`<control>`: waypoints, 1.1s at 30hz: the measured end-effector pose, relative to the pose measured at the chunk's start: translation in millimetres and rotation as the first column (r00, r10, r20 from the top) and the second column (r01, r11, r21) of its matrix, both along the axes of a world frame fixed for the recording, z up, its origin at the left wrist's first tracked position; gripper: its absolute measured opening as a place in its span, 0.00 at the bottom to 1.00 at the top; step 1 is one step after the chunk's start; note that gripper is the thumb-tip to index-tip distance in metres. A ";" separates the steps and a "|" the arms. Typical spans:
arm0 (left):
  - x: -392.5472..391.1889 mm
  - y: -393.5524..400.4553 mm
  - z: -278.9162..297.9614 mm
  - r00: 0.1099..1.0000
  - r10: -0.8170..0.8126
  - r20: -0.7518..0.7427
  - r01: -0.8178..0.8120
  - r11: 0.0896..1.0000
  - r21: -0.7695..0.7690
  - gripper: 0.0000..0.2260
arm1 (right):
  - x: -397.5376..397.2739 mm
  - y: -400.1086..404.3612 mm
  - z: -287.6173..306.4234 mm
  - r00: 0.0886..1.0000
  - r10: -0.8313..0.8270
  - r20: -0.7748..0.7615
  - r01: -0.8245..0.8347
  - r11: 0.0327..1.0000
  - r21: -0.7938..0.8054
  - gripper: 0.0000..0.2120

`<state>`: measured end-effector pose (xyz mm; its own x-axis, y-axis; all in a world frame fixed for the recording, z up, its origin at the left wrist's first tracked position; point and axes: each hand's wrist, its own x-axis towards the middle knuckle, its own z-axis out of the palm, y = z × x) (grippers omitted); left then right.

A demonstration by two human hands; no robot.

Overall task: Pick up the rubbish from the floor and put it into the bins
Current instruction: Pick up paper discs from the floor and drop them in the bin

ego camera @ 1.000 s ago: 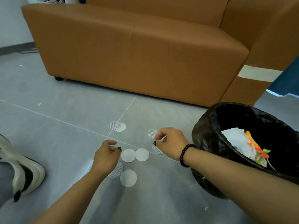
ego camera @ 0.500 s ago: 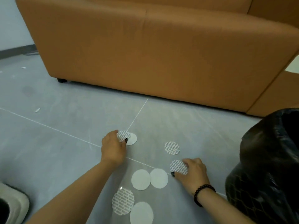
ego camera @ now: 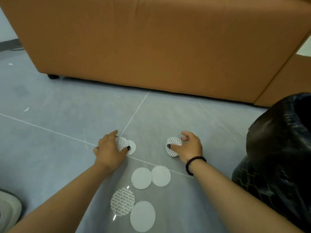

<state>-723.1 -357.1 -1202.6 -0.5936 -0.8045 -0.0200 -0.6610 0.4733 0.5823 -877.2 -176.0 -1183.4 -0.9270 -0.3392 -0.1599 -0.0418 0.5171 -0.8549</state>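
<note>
Round seal liners lie flat on the grey floor before an orange sofa. The left hand pinches a printed liner, tilted up off a plain white disc. The right hand grips two printed liners, one more than half a second ago. Four discs remain nearer; the black-lined bin stands at right.

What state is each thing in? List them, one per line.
left hand: pinching a patterned disc
right hand: pinching another patterned disc
four loose discs: flat on the floor
bin: open, black-lined, upright
</note>
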 end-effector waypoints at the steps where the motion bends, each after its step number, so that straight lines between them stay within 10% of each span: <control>1: 4.3 2.2 1.2 0.999 -0.022 -0.047 0.023 1.000 0.021 0.32 | -5.7 -3.9 -0.5 1.000 -0.004 0.030 0.002 0.997 0.073 0.34; 9: 11.7 7.3 12.6 0.978 0.064 -0.200 -0.029 0.984 0.177 0.27 | -10.7 1.6 10.1 0.998 0.043 0.044 -0.056 0.938 0.342 0.22; 14: 14.5 6.3 16.9 0.980 0.122 -0.158 -0.078 0.962 0.260 0.27 | 7.9 13.8 17.6 0.999 -0.016 0.049 0.014 0.998 0.054 0.13; 18: 29.1 18.9 39.1 0.988 0.054 -0.142 -0.003 0.941 0.339 0.15 | 38.8 17.4 20.8 0.952 0.215 0.219 -0.211 0.977 -0.040 0.20; 23: 81.5 29.2 60.4 0.987 -0.142 -0.074 0.157 0.766 0.624 0.14 | 88.6 -3.3 17.5 0.831 0.532 0.159 -0.555 0.784 0.278 0.28; 33: 108.8 62.2 31.3 0.962 -0.165 0.218 0.092 0.947 0.309 0.18 | 105.4 -10.3 20.7 0.876 0.478 0.058 -0.467 0.813 0.348 0.16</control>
<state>-614.2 -294.9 -1171.3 -0.6403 -0.6581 -0.3962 -0.7418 0.3959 0.5413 -771.8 -186.3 -1162.7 -0.6733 -0.6660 -0.3211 -0.3799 0.6842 -0.6226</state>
